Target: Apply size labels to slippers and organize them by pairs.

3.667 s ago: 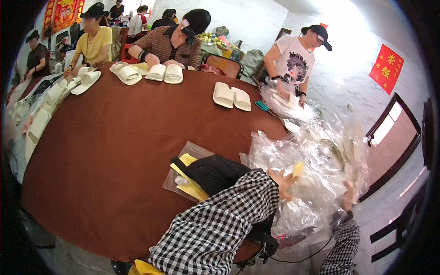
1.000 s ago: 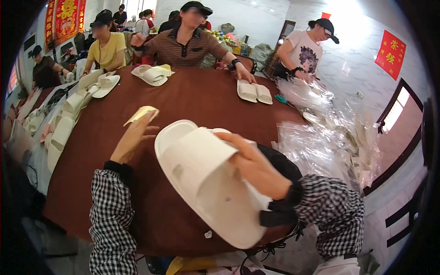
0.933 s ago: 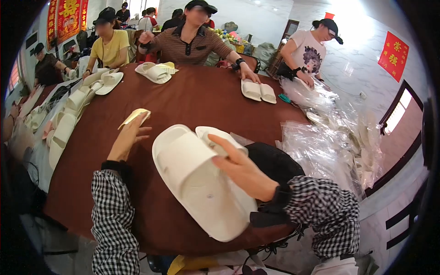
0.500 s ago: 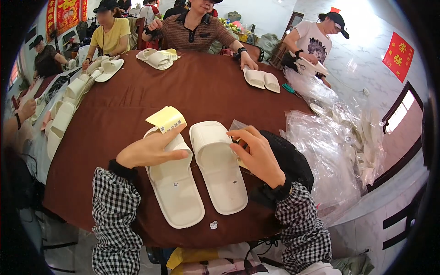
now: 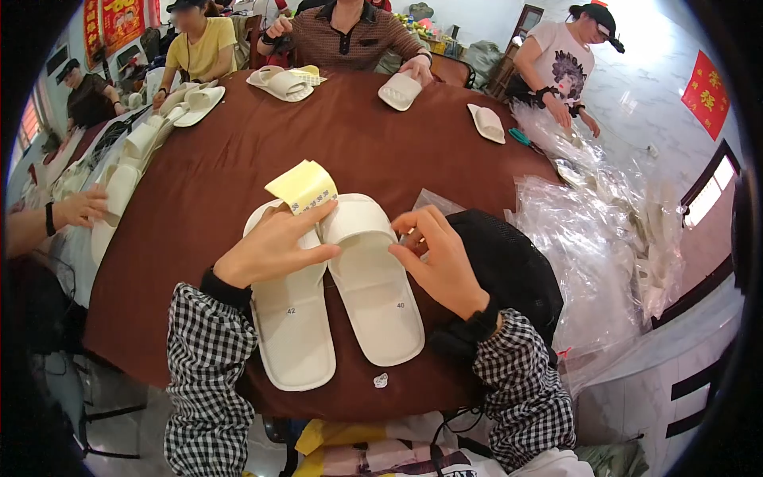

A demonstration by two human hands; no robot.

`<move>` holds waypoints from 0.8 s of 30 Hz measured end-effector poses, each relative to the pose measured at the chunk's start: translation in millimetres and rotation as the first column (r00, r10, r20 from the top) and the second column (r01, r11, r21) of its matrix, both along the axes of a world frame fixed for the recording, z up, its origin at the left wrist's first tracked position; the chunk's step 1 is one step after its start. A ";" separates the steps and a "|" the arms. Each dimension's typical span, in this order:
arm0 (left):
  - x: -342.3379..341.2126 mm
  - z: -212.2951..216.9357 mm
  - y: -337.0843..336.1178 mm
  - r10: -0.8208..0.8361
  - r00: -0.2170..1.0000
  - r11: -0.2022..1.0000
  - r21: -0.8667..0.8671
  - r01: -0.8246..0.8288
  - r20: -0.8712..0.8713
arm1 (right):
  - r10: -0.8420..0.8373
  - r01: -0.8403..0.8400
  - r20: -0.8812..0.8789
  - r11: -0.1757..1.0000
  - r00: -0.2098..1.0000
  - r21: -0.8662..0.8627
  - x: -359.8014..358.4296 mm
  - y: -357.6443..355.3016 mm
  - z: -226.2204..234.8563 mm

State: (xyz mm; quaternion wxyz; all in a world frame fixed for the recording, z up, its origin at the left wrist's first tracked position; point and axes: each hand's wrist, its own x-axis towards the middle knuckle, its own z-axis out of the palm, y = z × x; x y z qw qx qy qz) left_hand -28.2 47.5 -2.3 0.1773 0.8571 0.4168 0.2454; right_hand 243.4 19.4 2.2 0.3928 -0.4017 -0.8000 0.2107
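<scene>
Two cream slippers lie side by side before me, toes pointing away. My left hand (image 5: 278, 245) reaches across the strap of the left slipper (image 5: 296, 342), its fingers closed on a curled yellow label sheet (image 5: 304, 185). Its thumb stretches to the strap of the right slipper (image 5: 383, 318). At the right side of that strap, my right hand (image 5: 442, 256) has curled fingers, with thumb and index at the edge. Each slipper has a small printed sticker on its insole. A crumpled little sticker (image 5: 381, 381) lies on the brown cloth near the heels.
A black mesh cap (image 5: 509, 262) sits beside my right hand. Clear plastic bags (image 5: 588, 270) pile up at the right edge, near teal-handled scissors (image 5: 519, 137). More slippers (image 5: 119, 191) line the left edge. Several people work around the brown-covered table (image 5: 191, 183).
The two slippers have come together, the left one turned straighter. Across the table, a person's hand has separated one slipper from another. The person at right has let go of a pale item.
</scene>
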 end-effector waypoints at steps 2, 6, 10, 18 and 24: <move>-0.8 -1.5 -0.4 0.001 1.000 1.000 0.031 -0.001 0.006 | 0.179 -0.168 0.097 0.979 0.979 -0.114 6.5 -6.4 7.5; -1.8 3.9 -2.9 0.024 1.000 1.000 -0.007 -0.025 -0.017 | 0.273 -0.217 0.375 0.959 0.886 -0.185 21.0 -17.1 11.2; -0.7 -0.8 -0.9 0.005 1.000 0.998 0.067 -0.005 0.001 | 0.293 -0.217 0.393 0.950 0.872 -0.227 22.6 -20.4 11.6; -2.2 -0.2 -1.1 0.011 1.000 1.000 0.006 -0.011 0.005 | 0.275 -0.210 0.464 0.960 0.842 -0.187 21.2 -23.7 13.2; 0.7 2.0 -2.1 -0.012 1.000 0.999 0.041 0.013 -0.019 | 0.281 -0.202 0.473 0.957 0.835 -0.210 24.5 -22.3 8.3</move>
